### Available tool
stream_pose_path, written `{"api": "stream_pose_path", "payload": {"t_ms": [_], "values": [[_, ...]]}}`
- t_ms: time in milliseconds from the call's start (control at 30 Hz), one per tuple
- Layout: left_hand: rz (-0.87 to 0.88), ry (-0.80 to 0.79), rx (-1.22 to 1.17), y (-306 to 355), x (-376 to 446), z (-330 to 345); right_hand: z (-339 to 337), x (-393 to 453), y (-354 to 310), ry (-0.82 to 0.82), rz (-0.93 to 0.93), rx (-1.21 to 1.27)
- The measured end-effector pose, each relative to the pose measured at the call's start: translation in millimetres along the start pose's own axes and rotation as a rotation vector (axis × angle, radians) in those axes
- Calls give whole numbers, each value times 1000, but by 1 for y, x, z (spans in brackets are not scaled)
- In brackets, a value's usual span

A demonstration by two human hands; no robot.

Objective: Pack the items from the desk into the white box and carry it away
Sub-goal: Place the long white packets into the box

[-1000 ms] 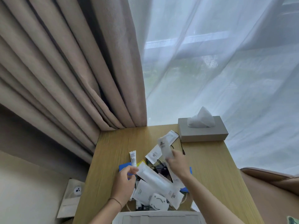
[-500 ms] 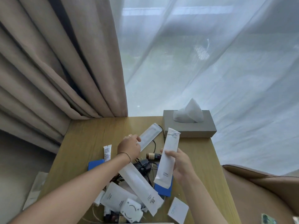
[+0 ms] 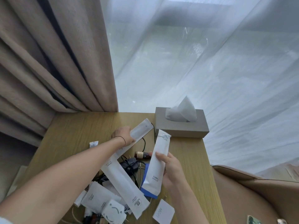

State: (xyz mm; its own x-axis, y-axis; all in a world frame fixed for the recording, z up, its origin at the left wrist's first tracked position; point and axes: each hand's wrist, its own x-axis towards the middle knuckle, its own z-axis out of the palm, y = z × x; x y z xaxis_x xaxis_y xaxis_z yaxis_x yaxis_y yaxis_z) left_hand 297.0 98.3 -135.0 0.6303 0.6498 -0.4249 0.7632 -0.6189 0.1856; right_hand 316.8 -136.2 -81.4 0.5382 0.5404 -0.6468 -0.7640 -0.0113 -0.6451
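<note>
My right hand (image 3: 169, 170) holds a long white dental-kit packet (image 3: 157, 160) upright above the wooden desk (image 3: 77, 126). My left hand (image 3: 123, 135) reaches across the pile and grips another long white packet (image 3: 139, 131) at the desk's far middle. A third long white packet (image 3: 124, 181) lies diagonally on the pile. Beside it are a small brown bottle (image 3: 142, 155), black cables with a plug (image 3: 131, 164), a blue item (image 3: 146, 191), flat white sachets (image 3: 97, 198), a white round-faced charger (image 3: 113, 212) and a small white box (image 3: 163, 213). The white packing box is out of view.
A grey tissue box (image 3: 181, 126) stands at the desk's far right corner. A small white tube (image 3: 93, 144) lies to the left. Beige curtains (image 3: 48, 62) and a sheer curtain (image 3: 210, 62) hang behind. A tan leather chair (image 3: 258, 199) is to the right.
My left hand has left the near pile, reached to the far packet and closed on it. My right hand has lifted its packet clear and holds it more to the right. The view tilted.
</note>
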Motion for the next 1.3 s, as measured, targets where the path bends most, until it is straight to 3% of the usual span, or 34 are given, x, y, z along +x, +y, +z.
{"api": "stream_pose_path", "payload": {"t_ms": [200, 533, 733, 1033, 1300], "values": [[76, 95, -115, 6, -18, -33, 6, -14, 1, 15, 25, 4], [139, 227, -853, 2, -107, -83, 31, -68, 0, -43, 15, -78], [58, 234, -1112, -25, -187, -93, 49, -105, 16, -43, 26, -185], [-2, 196, -1233, -76, -284, -86, 62, -185, 44, -166, -100, -337], [28, 203, -1296, -121, -349, -61, 47, -219, 105, -148, -121, -460]]}}
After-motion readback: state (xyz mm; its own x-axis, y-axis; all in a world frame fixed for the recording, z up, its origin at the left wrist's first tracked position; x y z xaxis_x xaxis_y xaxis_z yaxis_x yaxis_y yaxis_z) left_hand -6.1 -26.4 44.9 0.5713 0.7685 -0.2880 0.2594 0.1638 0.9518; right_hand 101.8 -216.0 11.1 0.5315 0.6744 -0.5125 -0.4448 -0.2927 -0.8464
